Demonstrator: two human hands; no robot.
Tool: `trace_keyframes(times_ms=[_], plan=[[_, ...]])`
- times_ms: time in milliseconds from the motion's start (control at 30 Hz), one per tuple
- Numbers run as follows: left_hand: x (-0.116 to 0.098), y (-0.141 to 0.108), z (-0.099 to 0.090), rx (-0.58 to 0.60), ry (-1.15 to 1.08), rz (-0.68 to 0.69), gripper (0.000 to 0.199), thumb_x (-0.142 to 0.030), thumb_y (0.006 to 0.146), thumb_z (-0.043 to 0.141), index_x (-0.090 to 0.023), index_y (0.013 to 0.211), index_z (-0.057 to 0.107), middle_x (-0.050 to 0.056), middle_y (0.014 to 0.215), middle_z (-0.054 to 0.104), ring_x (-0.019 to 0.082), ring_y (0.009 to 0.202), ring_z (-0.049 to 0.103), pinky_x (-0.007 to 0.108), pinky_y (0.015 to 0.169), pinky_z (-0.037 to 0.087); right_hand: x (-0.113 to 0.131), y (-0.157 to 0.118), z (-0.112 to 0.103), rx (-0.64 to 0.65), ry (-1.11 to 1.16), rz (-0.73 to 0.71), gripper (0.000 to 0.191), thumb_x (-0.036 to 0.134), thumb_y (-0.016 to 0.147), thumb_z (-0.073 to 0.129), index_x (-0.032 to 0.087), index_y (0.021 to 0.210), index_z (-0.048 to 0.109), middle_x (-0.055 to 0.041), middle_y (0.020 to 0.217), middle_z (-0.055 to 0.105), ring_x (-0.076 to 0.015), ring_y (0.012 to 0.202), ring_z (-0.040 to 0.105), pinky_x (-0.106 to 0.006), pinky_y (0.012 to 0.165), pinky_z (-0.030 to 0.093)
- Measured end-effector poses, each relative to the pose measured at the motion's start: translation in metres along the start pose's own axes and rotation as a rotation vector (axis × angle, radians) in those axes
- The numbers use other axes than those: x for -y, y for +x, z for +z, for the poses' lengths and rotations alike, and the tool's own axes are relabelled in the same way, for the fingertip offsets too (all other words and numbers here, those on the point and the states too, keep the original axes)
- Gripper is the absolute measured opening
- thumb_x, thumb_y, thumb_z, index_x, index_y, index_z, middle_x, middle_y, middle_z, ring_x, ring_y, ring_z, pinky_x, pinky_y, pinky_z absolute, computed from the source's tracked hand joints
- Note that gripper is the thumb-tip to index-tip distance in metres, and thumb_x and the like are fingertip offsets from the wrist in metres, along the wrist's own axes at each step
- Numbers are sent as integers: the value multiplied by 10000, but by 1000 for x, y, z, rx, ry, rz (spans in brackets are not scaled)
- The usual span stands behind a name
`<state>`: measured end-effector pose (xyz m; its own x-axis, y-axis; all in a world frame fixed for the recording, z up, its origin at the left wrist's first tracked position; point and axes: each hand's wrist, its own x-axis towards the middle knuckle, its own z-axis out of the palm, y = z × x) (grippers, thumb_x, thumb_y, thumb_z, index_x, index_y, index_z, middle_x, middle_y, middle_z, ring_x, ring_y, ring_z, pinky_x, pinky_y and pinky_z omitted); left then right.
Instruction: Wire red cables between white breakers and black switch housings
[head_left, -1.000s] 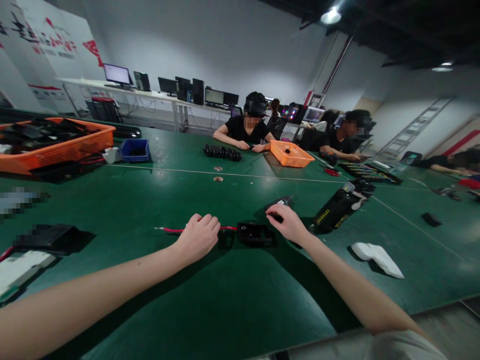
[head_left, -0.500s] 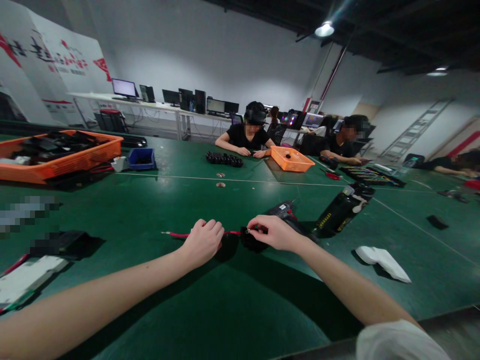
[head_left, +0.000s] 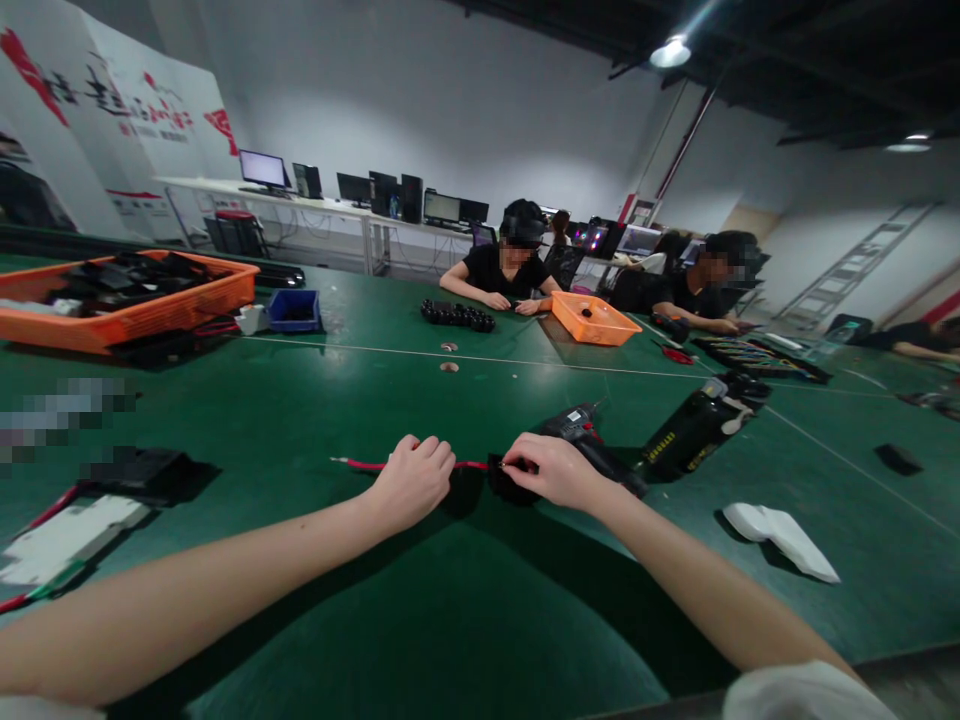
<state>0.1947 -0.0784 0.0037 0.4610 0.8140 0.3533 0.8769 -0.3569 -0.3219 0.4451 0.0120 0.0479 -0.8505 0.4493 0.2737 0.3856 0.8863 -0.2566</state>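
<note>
My left hand is closed around a red wire. One bare, silvery end of the wire sticks out to the left, and its other end runs right to a small black part. At the top of that part, the thumb and fingers of my right hand are pinched together. A tiny shiny spot shows at those fingertips, too small to name. Just behind my right hand lies a black power drill, partly hidden by it.
A black bottle leans at the right, with a white bent piece nearer me. At left are an orange basket of black parts, a blue bin and a white wired block. Co-workers sit across the green table.
The whole view has shifted slightly, so things appear a little farther right. Both hands keep the same hold at the wire and the black part.
</note>
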Motion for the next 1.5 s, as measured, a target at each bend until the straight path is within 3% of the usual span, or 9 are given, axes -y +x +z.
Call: trace_keyframes(times_ms=[233,467,767,967,1167,1333,1500], plan=[[0,0,0,6,-10,16,158,-205,950,500,-138,941,642,98,905,620,239,847,535,376,685,301,0,-1,0,-2,-45,20,50,211,907,628,191,920,672,-33,889,681,-146,743,622,-251,659,458],[1,0,-2,12,-22,8,153,-218,945,513,-138,960,643,99,917,622,240,852,534,378,689,308,-1,5,3,14,-91,-29,98,223,943,602,193,955,694,-54,927,698,-173,836,659,-278,760,496],[0,0,2,12,-19,8,153,-219,950,501,-142,950,633,98,920,621,242,858,533,385,698,314,3,4,2,83,-252,-67,190,253,984,558,193,986,738,-64,893,705,-179,818,659,-279,722,478],[2,-1,0,25,-13,12,159,-233,950,512,-135,971,635,104,951,629,241,866,537,380,690,309,5,-1,4,17,-330,-59,261,231,991,472,172,1099,702,-72,826,677,-177,724,621,-297,661,440],[1,0,0,31,-23,4,139,-250,930,556,-136,962,629,102,940,624,245,866,537,375,690,301,5,-3,1,-48,-244,-133,232,288,940,539,178,1087,682,-121,977,667,-247,896,617,-383,795,491],[0,1,-2,24,-10,3,159,-212,957,491,-140,930,630,99,911,621,242,853,531,378,682,293,-1,-4,3,-8,-159,-156,430,461,879,652,172,1196,622,-167,1233,619,-314,1116,591,-485,953,486],[-1,2,-3,27,-14,-5,165,-214,958,489,-139,943,636,98,918,627,242,858,537,375,689,299,-8,-4,19,42,-123,-98,529,429,864,676,143,1288,543,-169,1234,637,-300,1084,627,-456,928,514]])
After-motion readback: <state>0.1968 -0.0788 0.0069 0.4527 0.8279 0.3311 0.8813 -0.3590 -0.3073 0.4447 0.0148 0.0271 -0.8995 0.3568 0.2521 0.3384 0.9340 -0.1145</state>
